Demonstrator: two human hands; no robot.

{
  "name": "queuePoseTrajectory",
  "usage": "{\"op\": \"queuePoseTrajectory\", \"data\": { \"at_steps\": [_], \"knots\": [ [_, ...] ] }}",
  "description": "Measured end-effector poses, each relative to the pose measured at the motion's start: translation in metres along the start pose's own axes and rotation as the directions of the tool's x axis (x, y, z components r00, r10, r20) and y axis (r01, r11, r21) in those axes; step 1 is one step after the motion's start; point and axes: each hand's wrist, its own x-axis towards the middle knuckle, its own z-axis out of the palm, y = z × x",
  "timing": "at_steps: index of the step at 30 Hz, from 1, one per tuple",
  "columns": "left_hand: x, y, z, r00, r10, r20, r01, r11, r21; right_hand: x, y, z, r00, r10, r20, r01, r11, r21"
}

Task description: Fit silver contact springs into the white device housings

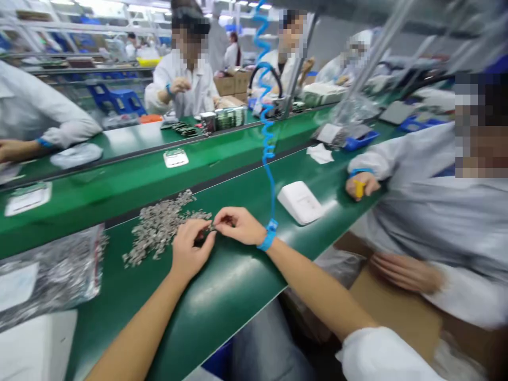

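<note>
My left hand (191, 246) and my right hand (239, 226) meet fingertip to fingertip over the green tabletop (226, 280). Each one is pinched closed around a small metal part (212, 226), mostly covered by the fingers, its exact kind too small to make out. Just behind and left of my left hand spreads a loose pile of small silvery metal parts (159, 227). A blue wrist strap (269, 236) circles my right wrist, joined to a coiled blue cord (265, 106) that hangs from above.
A white plastic housing (300, 202) lies right of my hands. At left are a clear bag of metal parts (71, 264) and a white box (39, 344). Beyond runs a green conveyor belt (222, 151) carrying circuit boards (175, 157). A co-worker's hand (362, 185) holds something yellow at right.
</note>
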Motion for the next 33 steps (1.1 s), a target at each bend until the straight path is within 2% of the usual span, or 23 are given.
{"op": "queuePoseTrajectory", "data": {
  "at_steps": [6,17,22,29,33],
  "knots": [
    [-0.0012,-0.0016,0.0028,0.997,-0.082,0.01,0.082,0.996,-0.021,-0.0007,0.0065,0.0003,1.0,0.002,-0.005,-0.002,1.0,0.004],
    [-0.001,-0.0024,0.0053,0.995,-0.053,0.08,0.058,0.997,-0.052,-0.0016,0.0035,0.0005,0.998,0.065,0.006,-0.065,0.993,0.096],
    [-0.0006,-0.0024,0.0057,0.998,-0.017,0.057,0.022,0.997,-0.075,-0.0015,0.0032,0.0011,0.997,0.081,-0.007,-0.079,0.987,0.14],
    [-0.0013,-0.0015,0.0044,0.997,-0.063,0.038,0.065,0.996,-0.054,-0.0005,0.0018,0.0009,0.995,0.102,0.005,-0.102,0.982,0.161],
    [-0.0009,-0.0015,0.0045,0.999,-0.04,0.037,0.043,0.996,-0.078,-0.0006,0.0029,0.0013,0.994,0.109,0.004,-0.108,0.98,0.166]
  ]
}}
